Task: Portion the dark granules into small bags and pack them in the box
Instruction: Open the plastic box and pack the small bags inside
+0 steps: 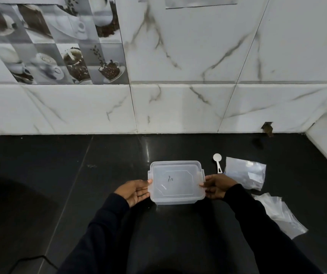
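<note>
One translucent rectangular plastic box (pixel 176 181), lid clipped on, sits on the black glossy worktop (pixel 99 175). The left hand (pixel 136 191) and right hand (pixel 217 185) each grip a short end, likely to unclip it. Beside it lie one white plastic scoop (pixel 218 162) and two heaps of clear small bags (pixel 245 174). No dark granules show.

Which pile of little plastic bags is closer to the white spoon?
The farther pile of bags, right beside the white spoon. The other pile lies nearer the person, by the right sleeve, well away from the spoon.
</note>
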Action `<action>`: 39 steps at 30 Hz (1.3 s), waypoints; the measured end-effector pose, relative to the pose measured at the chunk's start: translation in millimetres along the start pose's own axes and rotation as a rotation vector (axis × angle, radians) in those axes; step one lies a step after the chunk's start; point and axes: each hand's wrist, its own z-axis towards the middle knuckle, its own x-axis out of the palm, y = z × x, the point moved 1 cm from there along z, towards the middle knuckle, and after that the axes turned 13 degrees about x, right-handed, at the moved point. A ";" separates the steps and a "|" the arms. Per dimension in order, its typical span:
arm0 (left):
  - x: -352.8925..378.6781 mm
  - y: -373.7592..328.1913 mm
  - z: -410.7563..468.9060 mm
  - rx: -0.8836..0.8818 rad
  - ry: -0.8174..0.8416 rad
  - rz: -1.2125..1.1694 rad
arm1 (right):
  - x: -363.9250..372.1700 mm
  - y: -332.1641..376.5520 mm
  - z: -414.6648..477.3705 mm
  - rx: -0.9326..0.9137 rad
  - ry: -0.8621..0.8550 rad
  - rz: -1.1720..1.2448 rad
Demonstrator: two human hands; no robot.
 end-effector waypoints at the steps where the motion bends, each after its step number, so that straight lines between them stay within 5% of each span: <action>1: 0.8 -1.1 0.2 0.024 0.025 0.015 | -1.5 1.5 -0.5 -0.021 0.020 -0.018; 6: 12.7 -6.0 -6.8 0.274 0.125 0.219 | 2.9 6.2 -11.5 -0.226 0.025 -0.106; 12: 8.5 8.7 -33.0 0.838 -0.049 0.962 | -3.7 -23.6 -28.0 -0.588 -0.190 -0.418; 15: -0.4 35.4 -63.9 0.988 0.037 1.204 | -6.2 -61.4 -28.3 -0.655 -0.288 -0.562; 18: -16.1 69.9 -77.2 0.939 0.092 1.424 | -8.9 -95.9 -11.8 -0.685 -0.442 -0.715; 24: -27.7 104.3 -69.5 0.785 0.147 1.356 | -8.0 -115.1 19.3 -0.741 -0.550 -0.809; 34: -11.3 116.8 -62.3 0.637 0.086 1.488 | -6.5 -122.4 21.9 -0.733 -0.552 -1.013; 39: 45.0 100.6 -70.4 0.778 0.179 1.280 | -42.5 -131.4 -9.2 -0.743 -0.988 -0.375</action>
